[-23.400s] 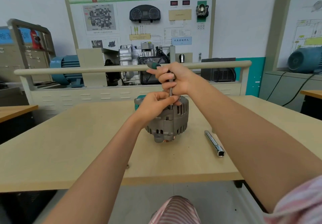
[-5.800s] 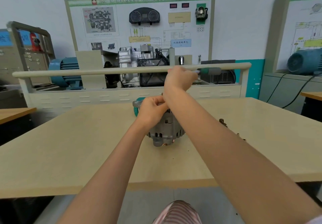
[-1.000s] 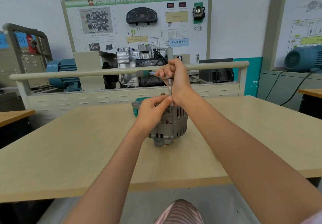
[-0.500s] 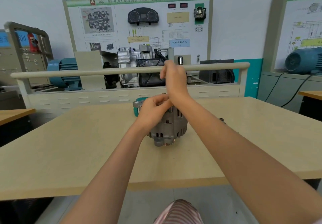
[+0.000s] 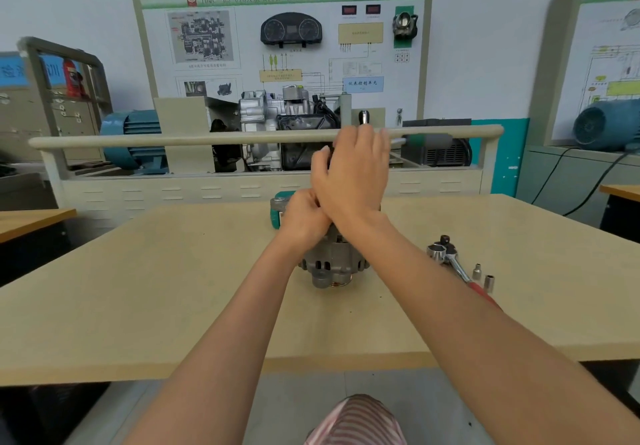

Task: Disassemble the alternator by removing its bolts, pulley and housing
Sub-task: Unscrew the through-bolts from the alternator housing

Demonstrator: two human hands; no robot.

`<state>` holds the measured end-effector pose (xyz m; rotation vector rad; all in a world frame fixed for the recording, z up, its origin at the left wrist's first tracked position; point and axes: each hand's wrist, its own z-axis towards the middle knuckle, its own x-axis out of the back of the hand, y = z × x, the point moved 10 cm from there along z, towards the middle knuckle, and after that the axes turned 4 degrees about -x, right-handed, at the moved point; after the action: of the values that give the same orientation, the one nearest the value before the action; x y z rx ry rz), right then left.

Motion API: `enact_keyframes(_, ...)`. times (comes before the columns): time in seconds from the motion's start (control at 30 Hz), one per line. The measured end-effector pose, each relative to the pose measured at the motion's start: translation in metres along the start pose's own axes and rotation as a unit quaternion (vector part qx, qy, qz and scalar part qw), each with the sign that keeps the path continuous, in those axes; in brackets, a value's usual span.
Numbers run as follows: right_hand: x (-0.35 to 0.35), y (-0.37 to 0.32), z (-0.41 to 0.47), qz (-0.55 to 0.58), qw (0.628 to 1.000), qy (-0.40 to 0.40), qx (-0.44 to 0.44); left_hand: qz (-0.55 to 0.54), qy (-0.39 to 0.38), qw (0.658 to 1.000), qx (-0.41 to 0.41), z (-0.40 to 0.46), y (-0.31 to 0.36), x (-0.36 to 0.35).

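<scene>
One alternator [image 5: 334, 263], one ratchet [image 5: 450, 261], two loose sockets [image 5: 483, 276], two hands [image 5: 353, 174].

At frame centre the alternator [image 5: 332, 261] stands on the counter [image 5: 138, 299]. The left hand [image 5: 304, 218] curls on its top; the right hand [image 5: 353, 174] above grips a tool handle [image 5: 427, 140] pointing right. A ratchet [image 5: 450, 261] and two small sockets [image 5: 483, 276] lie right of centre.

The ribbed grey cast-metal alternator [image 5: 334, 263] looks dull and matt on the smooth pale wood-laminate table [image 5: 145, 292]; at its 3 o'clock lies a shiny chromed-metal ratchet wrench [image 5: 450, 261].
</scene>
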<state>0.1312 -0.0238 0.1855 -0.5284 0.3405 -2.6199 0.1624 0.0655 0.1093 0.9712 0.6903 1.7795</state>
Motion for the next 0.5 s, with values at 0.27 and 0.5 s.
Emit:
enact_keyframes(0.27, -0.034, 0.021, 0.020, 0.530, 0.806, -0.162, -0.207, -0.032, -0.047, 0.998, -0.029, -0.002, 0.010, -0.013)
enact_keyframes(0.5, -0.050, 0.024, 0.018, 0.688, 0.643, -0.180, -0.286, -0.052, -0.052, 0.997, -0.039, -0.003, 0.011, -0.014)
